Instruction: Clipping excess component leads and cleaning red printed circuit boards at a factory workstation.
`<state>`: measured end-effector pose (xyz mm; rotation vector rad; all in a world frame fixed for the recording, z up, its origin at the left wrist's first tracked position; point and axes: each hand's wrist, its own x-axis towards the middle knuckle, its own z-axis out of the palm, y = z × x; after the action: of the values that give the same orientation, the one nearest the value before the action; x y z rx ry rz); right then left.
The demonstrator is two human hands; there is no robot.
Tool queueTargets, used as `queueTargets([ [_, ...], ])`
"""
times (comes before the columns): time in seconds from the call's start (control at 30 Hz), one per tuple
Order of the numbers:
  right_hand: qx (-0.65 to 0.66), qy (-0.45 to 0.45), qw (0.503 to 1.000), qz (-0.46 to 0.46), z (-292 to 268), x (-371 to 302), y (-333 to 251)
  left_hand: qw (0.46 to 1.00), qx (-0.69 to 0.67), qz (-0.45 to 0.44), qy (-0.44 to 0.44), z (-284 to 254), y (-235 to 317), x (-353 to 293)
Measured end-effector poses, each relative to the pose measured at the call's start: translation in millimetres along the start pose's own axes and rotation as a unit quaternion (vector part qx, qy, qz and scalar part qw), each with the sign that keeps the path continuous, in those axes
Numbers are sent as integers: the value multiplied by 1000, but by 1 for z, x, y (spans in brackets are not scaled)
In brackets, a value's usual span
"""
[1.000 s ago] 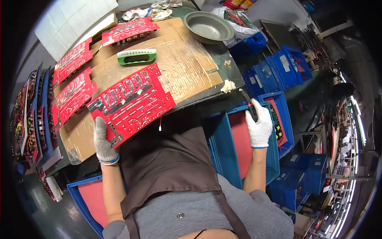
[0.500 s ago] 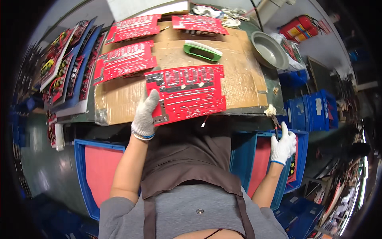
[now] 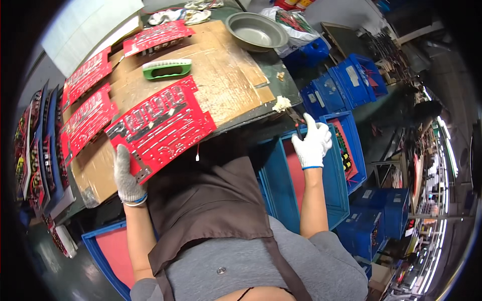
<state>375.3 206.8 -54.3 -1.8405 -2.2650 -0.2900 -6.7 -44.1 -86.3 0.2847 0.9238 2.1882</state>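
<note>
My left hand (image 3: pixel 128 176), in a grey knit glove, grips the near-left corner of a red circuit board (image 3: pixel 163 125). The board lies tilted over the front edge of the table, solder side up, with dark areas and small pale pieces on it. A short white-tipped wire (image 3: pixel 197 152) hangs below its near edge. In a white glove, my right hand (image 3: pixel 312 142) is closed around pliers (image 3: pixel 298 125) with red and black handles. Their jaws point at a pale crumbly clump (image 3: pixel 281 104) on the table's right corner; whether they touch it I cannot tell.
Cardboard (image 3: pixel 221 75) covers the tabletop. On it rest a green-handled brush (image 3: pixel 166 70) and several more red boards (image 3: pixel 89 120). A grey metal bowl (image 3: pixel 257 30) stands at the back right. Blue bins (image 3: pixel 346 83) flank the right side; upright boards (image 3: pixel 45 145) stack at left.
The whole view has turned, so the table now sits further left and tilted. Both hands keep their holds, on the board and on the pliers beside the clump.
</note>
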Motion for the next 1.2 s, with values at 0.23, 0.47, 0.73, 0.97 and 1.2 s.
queueTargets([
  [0.23,44,2,999,1,-4,-2,7,1000,-4,-14,-3,-7,-2,4],
  [0.47,366,-19,918,-153,-24,1,-21,999,43,-8,29,7,-1,-3],
  [0.73,237,-7,886,-399,-84,11,-141,999,42,-14,5,18,3,-7],
  [0.97,164,16,868,-468,-92,31,-176,998,62,-9,-24,22,10,-6],
  [1.2,128,33,851,-509,-91,41,-181,996,83,-15,-13,25,13,-9],
])
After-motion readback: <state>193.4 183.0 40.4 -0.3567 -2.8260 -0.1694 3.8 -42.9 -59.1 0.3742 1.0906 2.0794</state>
